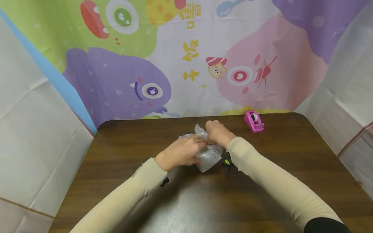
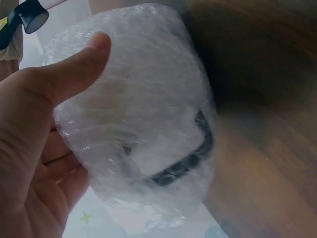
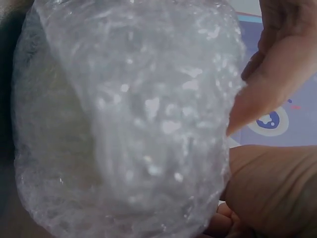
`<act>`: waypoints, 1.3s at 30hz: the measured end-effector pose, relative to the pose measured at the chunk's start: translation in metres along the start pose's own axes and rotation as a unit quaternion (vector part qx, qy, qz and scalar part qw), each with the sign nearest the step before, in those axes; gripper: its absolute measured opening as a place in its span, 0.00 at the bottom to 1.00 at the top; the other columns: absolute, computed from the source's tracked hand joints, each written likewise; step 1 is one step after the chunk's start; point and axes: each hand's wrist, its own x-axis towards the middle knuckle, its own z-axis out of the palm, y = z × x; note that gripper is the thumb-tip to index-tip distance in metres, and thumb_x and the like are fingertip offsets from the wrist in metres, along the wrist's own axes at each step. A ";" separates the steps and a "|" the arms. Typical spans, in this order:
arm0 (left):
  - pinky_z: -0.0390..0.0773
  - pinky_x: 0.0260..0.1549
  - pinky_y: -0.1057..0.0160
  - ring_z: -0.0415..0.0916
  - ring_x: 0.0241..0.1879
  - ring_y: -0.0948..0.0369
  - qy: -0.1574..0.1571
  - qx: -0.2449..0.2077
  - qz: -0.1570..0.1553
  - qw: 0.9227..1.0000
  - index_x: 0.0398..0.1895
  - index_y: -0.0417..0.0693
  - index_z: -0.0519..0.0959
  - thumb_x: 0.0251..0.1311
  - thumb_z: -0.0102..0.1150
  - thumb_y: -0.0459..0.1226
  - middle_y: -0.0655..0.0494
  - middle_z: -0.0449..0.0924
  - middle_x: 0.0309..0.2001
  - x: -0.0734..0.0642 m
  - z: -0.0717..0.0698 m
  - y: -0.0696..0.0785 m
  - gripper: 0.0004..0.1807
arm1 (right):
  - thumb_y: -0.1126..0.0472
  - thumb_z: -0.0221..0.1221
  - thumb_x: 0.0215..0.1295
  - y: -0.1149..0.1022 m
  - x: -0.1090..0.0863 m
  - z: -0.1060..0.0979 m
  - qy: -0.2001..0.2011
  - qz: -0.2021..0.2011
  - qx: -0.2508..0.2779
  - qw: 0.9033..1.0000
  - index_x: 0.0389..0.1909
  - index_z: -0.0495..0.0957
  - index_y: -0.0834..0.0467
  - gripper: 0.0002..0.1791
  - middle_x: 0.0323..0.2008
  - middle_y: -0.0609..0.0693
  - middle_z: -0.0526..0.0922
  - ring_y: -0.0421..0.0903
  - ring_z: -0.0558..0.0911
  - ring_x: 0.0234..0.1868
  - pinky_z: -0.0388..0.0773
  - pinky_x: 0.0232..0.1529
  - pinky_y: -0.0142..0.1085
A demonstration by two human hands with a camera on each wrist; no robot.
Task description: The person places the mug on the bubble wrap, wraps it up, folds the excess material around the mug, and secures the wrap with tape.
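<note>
A bundle in clear bubble wrap (image 1: 208,159) is held between both hands over the middle of the table. My left hand (image 1: 185,150) grips it from the left side, its thumb lying across the wrap in the left wrist view. Through the layers there, a dark curved band (image 2: 183,166) and a pale yellowish tint show; the wrapped thing's kind is hidden. My right hand (image 1: 219,133), fingers curled, pinches the wrap at the bundle's upper right. A loose flap (image 1: 200,131) of wrap sticks up beside that hand. In the right wrist view, an overlapping wrap layer (image 3: 158,109) crosses the bundle.
A pink tape dispenser (image 1: 254,121) with a roll in it stands near the table's back right. The brown wooden table (image 1: 122,152) ends at a cartoon-printed curtain (image 1: 186,97) behind. More pale cloth hangs at both sides.
</note>
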 end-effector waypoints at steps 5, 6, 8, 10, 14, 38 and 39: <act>0.85 0.52 0.59 0.81 0.54 0.56 -0.029 0.019 -0.001 0.999 0.51 0.49 0.83 0.49 0.80 0.49 0.53 0.84 0.54 0.000 -0.003 0.000 0.27 | 0.70 0.67 0.57 -0.001 0.001 -0.002 -0.008 0.000 0.016 1.000 0.27 0.76 0.61 0.08 0.24 0.51 0.71 0.46 0.71 0.26 0.71 0.24 0.36; 0.84 0.52 0.58 0.81 0.54 0.55 -0.037 0.029 0.001 0.999 0.51 0.50 0.83 0.51 0.79 0.49 0.53 0.84 0.54 0.000 -0.003 0.000 0.26 | 0.69 0.67 0.57 -0.001 0.001 -0.002 -0.010 0.001 0.018 1.000 0.28 0.76 0.61 0.08 0.25 0.51 0.72 0.46 0.71 0.26 0.71 0.24 0.35; 0.83 0.54 0.57 0.80 0.56 0.54 -0.053 0.045 0.003 0.998 0.53 0.51 0.82 0.54 0.76 0.50 0.52 0.84 0.55 0.001 -0.003 0.000 0.26 | 0.68 0.68 0.57 -0.001 0.001 -0.002 -0.011 0.001 0.021 1.000 0.28 0.76 0.61 0.09 0.25 0.50 0.73 0.46 0.72 0.27 0.71 0.24 0.35; 0.81 0.59 0.56 0.79 0.59 0.52 -0.069 0.048 0.002 0.996 0.55 0.51 0.81 0.57 0.74 0.51 0.51 0.83 0.58 0.001 -0.003 0.000 0.26 | 0.67 0.67 0.58 0.000 0.000 -0.001 -0.016 0.003 0.022 1.000 0.26 0.74 0.60 0.10 0.24 0.50 0.72 0.46 0.71 0.26 0.70 0.23 0.34; 0.76 0.66 0.56 0.77 0.64 0.52 -0.079 0.047 0.008 0.996 0.58 0.51 0.79 0.60 0.71 0.51 0.52 0.82 0.61 0.000 -0.002 -0.001 0.26 | 0.64 0.68 0.58 0.002 -0.002 -0.001 -0.017 -0.013 0.024 0.999 0.16 0.66 0.55 0.19 0.18 0.46 0.64 0.42 0.65 0.20 0.63 0.19 0.32; 0.72 0.69 0.54 0.79 0.60 0.55 -0.064 0.046 0.030 0.996 0.54 0.50 0.78 0.61 0.70 0.50 0.54 0.86 0.52 -0.003 0.004 -0.001 0.23 | 0.62 0.63 0.71 0.045 -0.046 0.009 0.141 -0.272 0.058 0.950 0.58 0.78 0.70 0.20 0.51 0.62 0.86 0.57 0.86 0.52 0.83 0.55 0.53; 0.72 0.69 0.54 0.79 0.59 0.55 -0.061 0.046 0.030 0.997 0.55 0.50 0.78 0.61 0.70 0.50 0.53 0.86 0.51 -0.003 0.005 -0.001 0.23 | 0.63 0.63 0.70 0.048 -0.049 0.009 0.148 -0.274 0.055 0.949 0.57 0.78 0.70 0.20 0.52 0.63 0.86 0.58 0.85 0.54 0.83 0.56 0.53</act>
